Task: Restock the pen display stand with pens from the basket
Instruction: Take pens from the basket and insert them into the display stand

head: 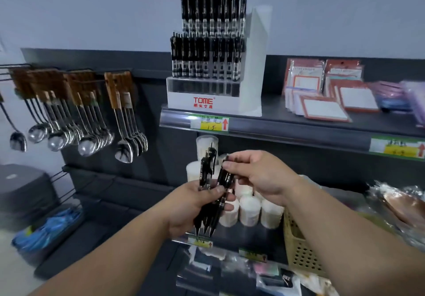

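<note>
- Left grip (190, 208): fingers and thumb curled round a bundle of black click pens (206, 221), held in front of the lower shelf. Pen tips point down and stick out below the palm; the clip ends stand up above the fingers.
- Right grip (259, 176): thumb and forefinger pinch the upper end of a single black pen (226, 178). This pen lies on the right side of the bundle and its lower part sits inside the left grip's fingers.
- The two grips are close together, joined only by that pen.
- Pen display stand (213, 102): white, stepped, red "TOME" mark on the front. It stands on the upper shelf (310, 120), above and just behind the hands.
- Stand contents: top row of black pens (213, 10) upright and packed side by side; a second row (207, 56) one step lower, also upright. The front step shows a clear acrylic strip; what is in it cannot be read.
- Basket (299, 249): beige, perforated wall, on the lower shelf at right, partly hidden by the right forearm. Its inside is not in view.
- Price label (210, 124): green and yellow, with a red arrow, on the shelf edge below the stand.
- Hanging spoons (80, 134): on hooks at left.
- Notepad packs (322, 95): on the upper shelf, right of the stand.
- White cup stacks (250, 208): behind the hands.
</note>
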